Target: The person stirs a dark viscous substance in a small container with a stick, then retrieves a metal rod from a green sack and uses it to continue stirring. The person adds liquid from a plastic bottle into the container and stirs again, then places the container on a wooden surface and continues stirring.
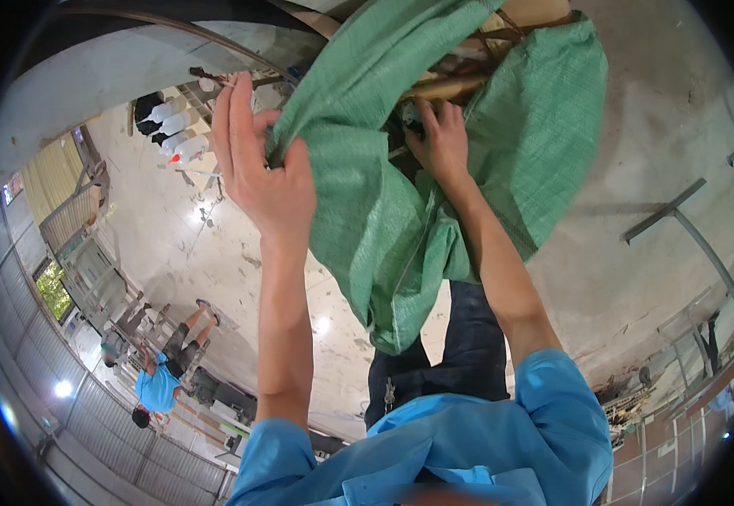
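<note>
A large green woven sack hangs in front of me with its mouth spread. Wooden-looking scraps and brown strips show inside it. My left hand is at the sack's left edge, fingers stretched upward and apart from the thumb, which lies against the fabric. A thin dark-tipped stick shows by its fingertips. My right hand reaches into the sack's mouth, fingers curled around a small dark object. Its kind is hidden by the fingers and the shade.
White bottles, one with a red tip, stand on the floor to the left. A pale panel is at the upper left. Metal frame legs stand at the right. Another person in a blue shirt is farther off at the lower left.
</note>
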Tool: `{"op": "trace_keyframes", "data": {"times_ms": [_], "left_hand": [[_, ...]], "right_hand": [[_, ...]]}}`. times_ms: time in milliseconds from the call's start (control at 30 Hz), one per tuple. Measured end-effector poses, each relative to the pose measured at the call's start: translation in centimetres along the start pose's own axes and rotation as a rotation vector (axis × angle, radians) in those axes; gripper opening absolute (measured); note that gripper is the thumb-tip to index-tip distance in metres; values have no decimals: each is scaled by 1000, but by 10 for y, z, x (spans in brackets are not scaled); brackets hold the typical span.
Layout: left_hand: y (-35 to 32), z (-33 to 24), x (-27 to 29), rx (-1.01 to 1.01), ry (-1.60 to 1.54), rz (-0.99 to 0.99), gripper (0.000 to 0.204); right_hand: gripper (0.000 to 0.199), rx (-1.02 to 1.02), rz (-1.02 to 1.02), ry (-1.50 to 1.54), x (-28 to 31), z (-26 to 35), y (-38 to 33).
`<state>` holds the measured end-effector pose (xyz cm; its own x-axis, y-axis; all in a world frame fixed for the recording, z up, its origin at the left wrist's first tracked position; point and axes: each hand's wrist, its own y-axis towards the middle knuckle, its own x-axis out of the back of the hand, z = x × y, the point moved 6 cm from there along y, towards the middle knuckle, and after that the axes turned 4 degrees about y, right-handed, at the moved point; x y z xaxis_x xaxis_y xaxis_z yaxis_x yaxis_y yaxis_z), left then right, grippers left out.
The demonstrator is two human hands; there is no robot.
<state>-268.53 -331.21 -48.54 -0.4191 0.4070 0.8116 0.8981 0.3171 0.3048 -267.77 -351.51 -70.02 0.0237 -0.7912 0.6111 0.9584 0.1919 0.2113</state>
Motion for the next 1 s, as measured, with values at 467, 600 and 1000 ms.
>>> {"op": "trace_keyframes", "data": {"times_ms": [467, 600, 1000], "left_hand": [[6, 4, 0, -83, -4, -61, 80], [5, 6, 1, -100, 8, -52, 79], [9, 11, -2, -88, -27, -102, 78]], "right_hand": [[72, -30, 89, -57, 1, -4, 19], [72, 26, -79, -25, 9, -3, 20], [76, 76, -76, 4, 5, -10, 21]]}}
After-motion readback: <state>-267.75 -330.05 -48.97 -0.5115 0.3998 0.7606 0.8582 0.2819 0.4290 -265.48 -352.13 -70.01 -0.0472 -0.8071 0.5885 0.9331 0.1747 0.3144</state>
